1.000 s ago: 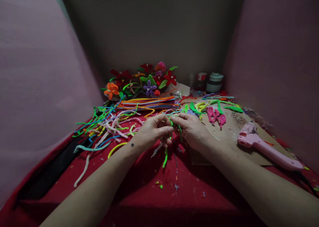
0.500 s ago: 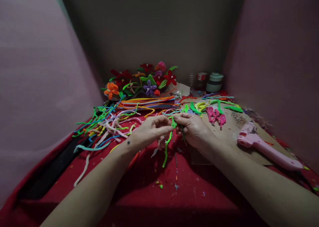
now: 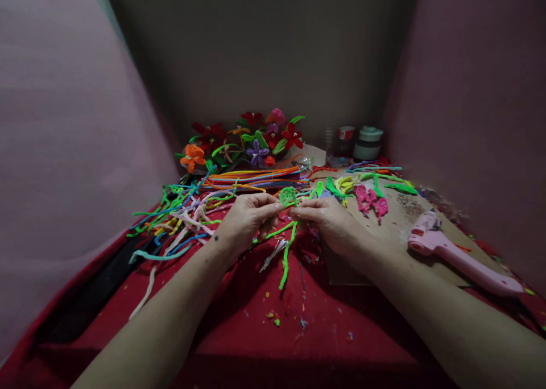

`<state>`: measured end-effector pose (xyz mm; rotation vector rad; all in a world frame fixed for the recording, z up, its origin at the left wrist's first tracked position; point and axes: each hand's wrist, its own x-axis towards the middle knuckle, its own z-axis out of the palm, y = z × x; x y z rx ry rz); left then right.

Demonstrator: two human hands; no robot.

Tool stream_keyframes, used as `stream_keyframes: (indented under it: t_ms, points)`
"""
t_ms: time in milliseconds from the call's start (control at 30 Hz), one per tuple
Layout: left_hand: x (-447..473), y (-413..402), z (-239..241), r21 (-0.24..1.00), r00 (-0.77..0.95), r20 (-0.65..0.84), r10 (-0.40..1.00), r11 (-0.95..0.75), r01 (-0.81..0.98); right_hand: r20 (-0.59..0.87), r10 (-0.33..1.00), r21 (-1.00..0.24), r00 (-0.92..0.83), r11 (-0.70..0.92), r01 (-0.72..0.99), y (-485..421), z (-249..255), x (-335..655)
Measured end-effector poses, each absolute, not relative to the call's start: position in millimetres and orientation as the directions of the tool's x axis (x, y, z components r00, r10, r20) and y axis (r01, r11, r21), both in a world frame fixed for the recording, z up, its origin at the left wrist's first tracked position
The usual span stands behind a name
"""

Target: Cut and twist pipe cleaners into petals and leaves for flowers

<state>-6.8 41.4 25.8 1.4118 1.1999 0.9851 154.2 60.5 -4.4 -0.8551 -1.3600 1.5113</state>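
My left hand [image 3: 246,217] and my right hand [image 3: 325,218] meet over the red cloth [image 3: 273,326], both pinching one bright green pipe cleaner [image 3: 288,224]. A small green loop of it stands up between my fingertips, and two loose ends hang down toward the cloth. Both hands have fingers closed on the wire. A tangle of loose coloured pipe cleaners [image 3: 187,210] lies just left of my left hand.
Finished pipe-cleaner flowers [image 3: 251,141] stand at the back, with a bundle of straight pipe cleaners [image 3: 256,177] before them. A pink glue gun [image 3: 456,253] lies on cardboard [image 3: 401,218] at right, beside pink [image 3: 370,198] and green pieces. Two jars [image 3: 360,141] stand far back. Pink walls close both sides.
Both hands have risen slightly and moved away from me. The green pipe cleaner now shows a small loop above my fingertips, with its ends spread lower.
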Motion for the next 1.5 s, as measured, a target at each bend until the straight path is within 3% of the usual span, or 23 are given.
stream_keyframes:
  t_ms: [100, 200, 333, 433, 633, 867, 1200, 1367, 1500]
  points:
    - [-8, 43, 26, 0.978, 0.162, 0.015, 0.987, -0.048, 0.204, 0.000, 0.921, -0.991, -0.389, -0.052, -0.122, 58, -2, 154]
    - [-8, 44, 24, 0.962, 0.160, 0.055, 0.986, -0.095, 0.255, -0.002, 0.916, -0.956, -0.401, -0.119, -0.268, 56, -1, 153]
    - [-4, 41, 23, 0.949, 0.179, 0.066, 0.982, -0.117, 0.294, 0.082, 0.963, -0.892, -0.256, -0.043, -0.449, 57, -1, 151]
    - [2, 37, 23, 0.941, 0.182, 0.056, 0.982, -0.113, 0.319, 0.127, 0.969, -0.871, -0.210, 0.008, -0.492, 57, -1, 149]
    - [7, 34, 21, 0.966, 0.181, -0.003, 0.983, -0.044, 0.256, 0.315, 0.936, -0.923, -0.157, 0.264, -0.278, 53, -4, 149]
    - [7, 36, 18, 0.985, 0.187, -0.064, 0.980, 0.032, 0.169, 0.517, 0.847, -0.850, -0.124, 0.525, 0.039, 52, -12, 149]
    - [6, 35, 5, 0.927, 0.134, 0.151, 0.979, -0.187, 0.325, 0.602, 0.787, -0.757, -0.136, 0.617, 0.215, 51, -12, 149]
    - [9, 31, 7, 0.859, 0.197, 0.196, 0.961, -0.265, 0.437, 0.518, 0.845, -0.822, -0.133, 0.535, 0.197, 50, -11, 148]
    - [9, 32, 6, 0.881, 0.271, 0.181, 0.945, -0.278, 0.382, 0.264, 0.935, -0.957, -0.235, 0.285, 0.057, 55, -8, 151]
